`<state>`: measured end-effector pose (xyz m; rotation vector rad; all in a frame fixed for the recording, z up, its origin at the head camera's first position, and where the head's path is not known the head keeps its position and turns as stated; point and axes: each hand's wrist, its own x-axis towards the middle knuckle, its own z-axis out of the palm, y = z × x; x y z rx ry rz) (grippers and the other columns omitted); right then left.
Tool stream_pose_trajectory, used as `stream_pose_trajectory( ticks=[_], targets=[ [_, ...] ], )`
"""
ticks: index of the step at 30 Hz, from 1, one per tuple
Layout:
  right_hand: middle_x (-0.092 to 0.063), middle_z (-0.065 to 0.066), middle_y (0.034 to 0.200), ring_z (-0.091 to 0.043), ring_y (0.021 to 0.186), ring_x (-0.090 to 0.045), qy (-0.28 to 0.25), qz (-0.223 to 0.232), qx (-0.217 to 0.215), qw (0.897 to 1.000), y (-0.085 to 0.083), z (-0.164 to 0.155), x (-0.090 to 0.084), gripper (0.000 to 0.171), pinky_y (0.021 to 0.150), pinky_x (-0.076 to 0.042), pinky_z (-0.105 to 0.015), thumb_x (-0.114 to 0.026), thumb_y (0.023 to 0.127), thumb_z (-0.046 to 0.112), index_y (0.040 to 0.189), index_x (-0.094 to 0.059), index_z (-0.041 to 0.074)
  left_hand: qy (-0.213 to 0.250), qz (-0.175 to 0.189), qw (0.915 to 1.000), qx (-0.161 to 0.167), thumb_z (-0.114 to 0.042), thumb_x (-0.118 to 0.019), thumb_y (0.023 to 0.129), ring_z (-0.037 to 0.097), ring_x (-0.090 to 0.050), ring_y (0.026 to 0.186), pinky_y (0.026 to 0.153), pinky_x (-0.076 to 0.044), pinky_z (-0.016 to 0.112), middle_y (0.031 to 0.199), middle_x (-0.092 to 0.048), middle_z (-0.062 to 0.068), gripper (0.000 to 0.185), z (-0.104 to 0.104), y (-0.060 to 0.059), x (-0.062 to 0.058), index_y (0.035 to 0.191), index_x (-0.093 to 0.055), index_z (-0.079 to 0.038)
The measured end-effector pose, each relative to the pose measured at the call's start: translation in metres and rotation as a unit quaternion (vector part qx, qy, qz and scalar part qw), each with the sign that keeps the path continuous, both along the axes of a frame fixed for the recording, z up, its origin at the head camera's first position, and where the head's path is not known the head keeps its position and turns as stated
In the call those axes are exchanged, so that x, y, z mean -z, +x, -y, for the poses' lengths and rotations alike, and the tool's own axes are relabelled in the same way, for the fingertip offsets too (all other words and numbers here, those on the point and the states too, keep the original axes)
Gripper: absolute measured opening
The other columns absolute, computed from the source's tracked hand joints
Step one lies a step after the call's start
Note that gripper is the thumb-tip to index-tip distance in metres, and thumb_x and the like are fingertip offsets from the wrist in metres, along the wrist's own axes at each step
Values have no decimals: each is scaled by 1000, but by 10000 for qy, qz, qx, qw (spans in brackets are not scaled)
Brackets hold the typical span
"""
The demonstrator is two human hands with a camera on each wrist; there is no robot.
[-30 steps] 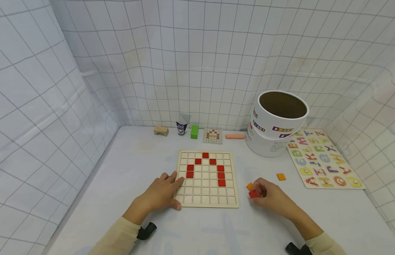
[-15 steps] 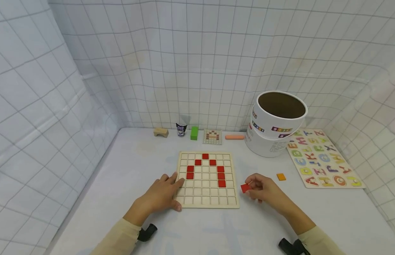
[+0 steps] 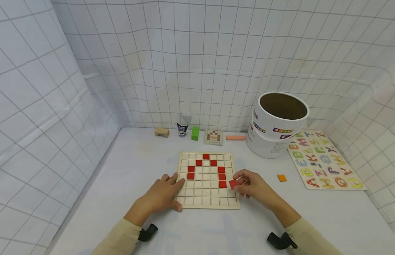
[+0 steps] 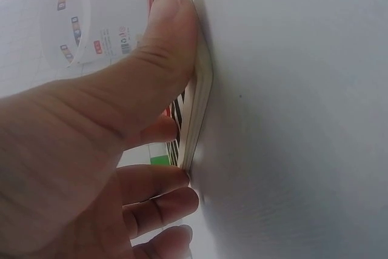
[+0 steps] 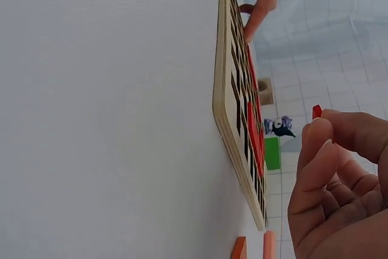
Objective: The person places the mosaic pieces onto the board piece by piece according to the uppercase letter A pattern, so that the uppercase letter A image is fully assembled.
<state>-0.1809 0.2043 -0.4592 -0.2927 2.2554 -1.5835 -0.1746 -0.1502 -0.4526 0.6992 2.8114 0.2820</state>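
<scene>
Tub behind-right of grid board.

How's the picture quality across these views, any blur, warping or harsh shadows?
Head view: even, soft light, sharp, but the wall grid bows from wide-angle distortion. Left wrist view: the left hand fills the frame, soft and too close, beside the board. Right wrist view: turned sideways, the red tile tiny, the table glaring white.

White drum beside letter puzzle; arch block, figurine, green block along wall.
</scene>
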Motion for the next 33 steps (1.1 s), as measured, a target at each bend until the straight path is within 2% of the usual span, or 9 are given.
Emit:
stream_pose_trajectory(
  ticks=[6,13,18,22,26,29,33],
  targets=[
    [-60,-11,90,-21,71,-60,-93,-57,-324,9994,-10,27,1,34,58,-49,-28,-72,93,10,123,-59,4,6,-61,10000,-58,-50,-86,70,35,-47,123,99,-42,55,158,-41,22,96,0,0,1,150,-52,-12],
    [-58,-9,87,-20,63,-59,-261,162,-304,9991,-20,61,5,31,54,-46,-26,-68,92,5,122,-60,2,-56,-27,9995,-299,-51,-87,68,32,-47,118,95,-42,52,158,-42,18,97,-3,4,1,150,-52,-13],
    [-63,-11,86,-18,58,-62,-144,362,-292,9988,-27,92,6,28,53,-52,-27,-70,90,6,117,-61,5,-90,-95,9991,-400,-52,-89,65,33,-48,119,93,-42,52,157,-45,17,100,-4,4,1,149,-54,-11],
    [-65,-11,84,-17,57,-64,77,405,-350,9985,-26,117,6,28,55,-56,-27,-74,90,9,114,-61,7,-120,-159,9991,-387,-53,-89,64,32,-49,117,91,-42,50,156,-47,16,100,-3,2,3,148,-55,-10],
    [-63,-7,75,-16,51,-61,509,80,-424,9978,-24,134,5,22,51,-53,-25,-72,91,8,110,-61,9,-124,-123,9991,-391,-53,-89,65,32,-49,116,91,-42,50,156,-46,15,99,-3,2,2,148,-55,-10],
    [-60,-4,65,-15,46,-58,964,-276,-471,9938,-24,142,4,18,48,-47,-24,-70,91,6,108,-62,9,-110,-98,9991,-394,-52,-89,65,32,-50,116,91,-42,51,156,-47,16,99,-4,2,2,147,-56,-10],
    [-59,-2,59,-14,44,-56,1314,-549,-489,9886,-25,149,3,17,47,-42,-25,-69,91,5,106,-62,9,-151,-147,9991,-379,-52,-90,64,33,-50,117,90,-42,50,155,-47,16,99,-5,3,1,146,-56,-9]
  ],
)
